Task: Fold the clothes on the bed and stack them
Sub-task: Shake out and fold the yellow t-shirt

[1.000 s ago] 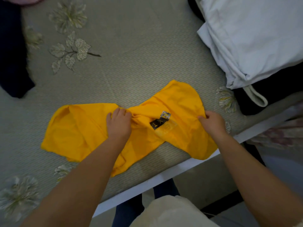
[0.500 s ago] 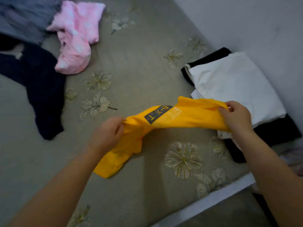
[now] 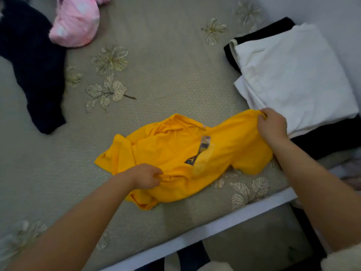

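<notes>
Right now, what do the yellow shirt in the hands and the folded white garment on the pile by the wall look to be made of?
The yellow shirt looks like thin, soft knit, probably cotton jersey: matte, and it bunches into fine creases where the left hand and right hand grip it. The folded white garment seems a heavier matte fabric with a faint texture, lying in broad, smooth folds; its weave is too blurred to tell.

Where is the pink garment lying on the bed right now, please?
In the head view, the pink garment lies bunched at the upper left, beside the dark navy garment.

Shirt (image 3: 175, 153) on bed (image 3: 166, 75) near front edge; folded stack (image 3: 293, 75) right.
</notes>
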The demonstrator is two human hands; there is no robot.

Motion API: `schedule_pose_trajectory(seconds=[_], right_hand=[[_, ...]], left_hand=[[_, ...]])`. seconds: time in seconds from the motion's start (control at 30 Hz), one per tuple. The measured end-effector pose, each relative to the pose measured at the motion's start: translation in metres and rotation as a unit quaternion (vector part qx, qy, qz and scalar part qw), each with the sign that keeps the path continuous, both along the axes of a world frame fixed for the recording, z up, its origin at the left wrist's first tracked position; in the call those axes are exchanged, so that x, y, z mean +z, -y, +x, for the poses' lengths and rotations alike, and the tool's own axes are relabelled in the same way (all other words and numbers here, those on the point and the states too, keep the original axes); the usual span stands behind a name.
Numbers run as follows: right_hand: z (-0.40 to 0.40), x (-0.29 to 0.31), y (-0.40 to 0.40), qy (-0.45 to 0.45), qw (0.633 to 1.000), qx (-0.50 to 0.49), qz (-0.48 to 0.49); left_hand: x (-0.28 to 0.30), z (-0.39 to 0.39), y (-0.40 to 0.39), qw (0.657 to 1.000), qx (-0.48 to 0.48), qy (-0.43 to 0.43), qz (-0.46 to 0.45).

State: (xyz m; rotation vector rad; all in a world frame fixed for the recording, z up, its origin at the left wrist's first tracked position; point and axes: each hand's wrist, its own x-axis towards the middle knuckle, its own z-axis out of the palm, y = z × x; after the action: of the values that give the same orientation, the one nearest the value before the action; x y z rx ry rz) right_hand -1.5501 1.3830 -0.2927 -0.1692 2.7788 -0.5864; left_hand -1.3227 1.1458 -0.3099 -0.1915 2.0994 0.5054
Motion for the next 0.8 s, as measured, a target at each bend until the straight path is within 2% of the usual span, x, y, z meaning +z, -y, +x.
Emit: schedule_pose_trajectory(seconds=[0.03,0.1,0.17,0.27,0.3,0.33,0.4,0.47,0.57,0.63,0.7,0.8], right_hand=[[-0.006,-0.002,0.005,0.009,1.0,0.004,0.016],[-0.005,-0.013,0.007,0.074,0.99,0.042,0.11],[0.014,-0.031,-0.01,0.171,0.953,0.09,0.231],[0.055,-0.052,-0.056,0.3,0.862,0.163,0.376],[0.065,-0.055,-0.068,0.31,0.84,0.18,0.406],[0.072,-0.056,-0.075,0.3,0.839,0.185,0.415],[0.076,-0.057,-0.075,0.247,0.892,0.139,0.353],[0.071,-0.056,-0.061,0.166,0.946,0.101,0.26],[0.061,-0.06,-0.036,0.117,0.969,0.123,0.181],[0.059,-0.069,-0.026,0.132,0.961,0.14,0.2],[0.059,-0.081,-0.025,0.156,0.962,0.114,0.194],[0.061,-0.089,-0.032,0.178,0.981,0.024,0.068]], left_hand=[[0.001,-0.004,-0.007,0.998,-0.04,0.056,0.001],[-0.002,-0.002,-0.028,0.982,-0.125,0.139,0.006],[-0.006,0.004,-0.048,0.97,-0.165,0.18,0.023],[-0.016,0.004,-0.049,0.981,-0.132,0.136,0.047],[-0.019,0.0,-0.044,0.99,-0.098,0.089,0.05],[-0.024,-0.006,-0.037,0.997,-0.061,0.031,0.042],[-0.032,-0.023,-0.023,0.996,0.018,-0.092,0.001],[-0.039,-0.043,-0.014,0.976,0.082,-0.192,-0.063],[-0.048,-0.073,-0.009,0.939,0.139,-0.281,-0.143],[-0.059,-0.091,-0.006,0.927,0.148,-0.298,-0.173],[-0.07,-0.105,-0.001,0.928,0.145,-0.286,-0.193],[-0.079,-0.119,0.007,0.941,0.149,-0.237,-0.191]])
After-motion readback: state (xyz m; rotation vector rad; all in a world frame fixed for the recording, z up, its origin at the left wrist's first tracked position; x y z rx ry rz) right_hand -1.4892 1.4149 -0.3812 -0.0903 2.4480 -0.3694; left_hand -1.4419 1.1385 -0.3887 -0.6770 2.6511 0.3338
